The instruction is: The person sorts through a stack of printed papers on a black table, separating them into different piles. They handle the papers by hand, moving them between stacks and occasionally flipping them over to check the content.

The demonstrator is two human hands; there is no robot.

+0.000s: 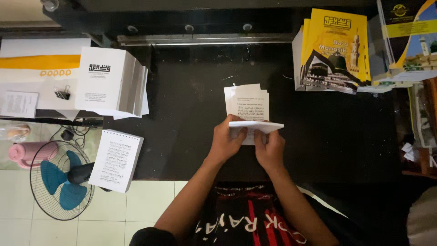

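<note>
The thin white booklet point(255, 127) lay with its long axis left-right above the black table point(191, 127), gripped by both the left hand point(226, 142) and right hand point(269, 149), pages printed.

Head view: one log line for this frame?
left hand: holds folded white sheets | right hand: same sheets | behind: printed page stack | surface: black table | right: yellow booklets
</note>
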